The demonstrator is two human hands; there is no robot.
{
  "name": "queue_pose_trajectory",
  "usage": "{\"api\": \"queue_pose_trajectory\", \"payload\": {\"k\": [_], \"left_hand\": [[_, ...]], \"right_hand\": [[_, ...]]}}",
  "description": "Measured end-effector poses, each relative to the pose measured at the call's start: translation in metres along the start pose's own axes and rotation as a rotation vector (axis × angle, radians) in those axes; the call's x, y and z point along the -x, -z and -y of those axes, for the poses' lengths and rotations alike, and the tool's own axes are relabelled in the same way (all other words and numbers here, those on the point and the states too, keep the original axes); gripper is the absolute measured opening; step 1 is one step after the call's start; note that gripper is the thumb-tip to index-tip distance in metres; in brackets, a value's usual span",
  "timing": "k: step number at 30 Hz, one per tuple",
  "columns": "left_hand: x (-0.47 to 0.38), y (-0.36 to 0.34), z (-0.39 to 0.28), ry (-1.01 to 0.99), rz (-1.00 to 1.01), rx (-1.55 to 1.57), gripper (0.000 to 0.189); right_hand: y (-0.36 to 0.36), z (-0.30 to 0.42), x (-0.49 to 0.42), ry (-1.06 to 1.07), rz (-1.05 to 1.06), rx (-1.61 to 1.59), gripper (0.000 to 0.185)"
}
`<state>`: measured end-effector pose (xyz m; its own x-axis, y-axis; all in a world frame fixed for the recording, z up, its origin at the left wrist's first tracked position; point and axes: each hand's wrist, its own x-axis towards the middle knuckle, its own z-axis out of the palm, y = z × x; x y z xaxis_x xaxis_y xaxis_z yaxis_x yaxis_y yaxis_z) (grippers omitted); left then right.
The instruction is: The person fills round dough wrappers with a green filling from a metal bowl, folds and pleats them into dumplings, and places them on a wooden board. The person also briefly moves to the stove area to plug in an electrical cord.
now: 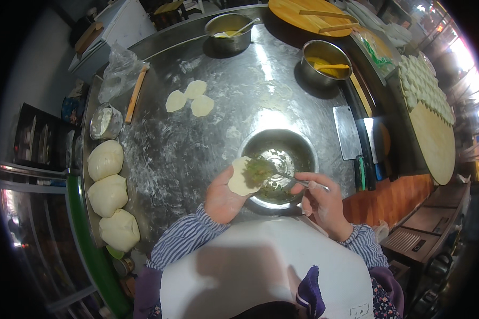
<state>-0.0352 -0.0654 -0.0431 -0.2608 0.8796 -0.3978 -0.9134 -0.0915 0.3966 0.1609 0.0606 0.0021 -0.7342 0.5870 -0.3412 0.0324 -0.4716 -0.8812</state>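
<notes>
On the palm and fingers of my left hand (222,201) rests a round dough wrapper (236,180). Green chopped filling (258,170) lies over the wrapper's right side, at the head of a metal spoon (293,178). My right hand (323,201) grips the spoon by its handle. Just beneath is a wide steel bowl (312,149) with bits of green filling stuck to its inside. Three more dough wrappers (195,89) lie farther up the floured steel table (163,147). The filling hides the tip of the spoon.
Three large dough lumps (113,195) line the left edge, below a metal tin (106,121) and a rolling pin (136,95). Two steel pots (228,44) stand at the back. A cleaver (347,133) lies on the right. Beyond it, a round board (435,143) carries rows of dumplings (421,87).
</notes>
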Motion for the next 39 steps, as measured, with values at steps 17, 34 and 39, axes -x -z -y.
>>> {"api": "queue_pose_trajectory", "payload": {"k": [17, 34, 39], "left_hand": [[-0.003, -0.005, -0.001, 0.131, -0.033, 0.071, 0.041], [0.008, -0.029, -0.024, 0.171, 0.079, 0.169, 0.052], [0.009, -0.045, -0.021, 0.305, 0.162, 0.155, 0.05]], "right_hand": [[0.003, -0.002, 0.004, 0.513, 0.262, 0.585, 0.027], [0.014, -0.004, -0.012, 0.793, 0.077, 1.35, 0.03], [-0.01, 0.005, -0.023, 1.188, 0.061, 1.313, 0.026]]}}
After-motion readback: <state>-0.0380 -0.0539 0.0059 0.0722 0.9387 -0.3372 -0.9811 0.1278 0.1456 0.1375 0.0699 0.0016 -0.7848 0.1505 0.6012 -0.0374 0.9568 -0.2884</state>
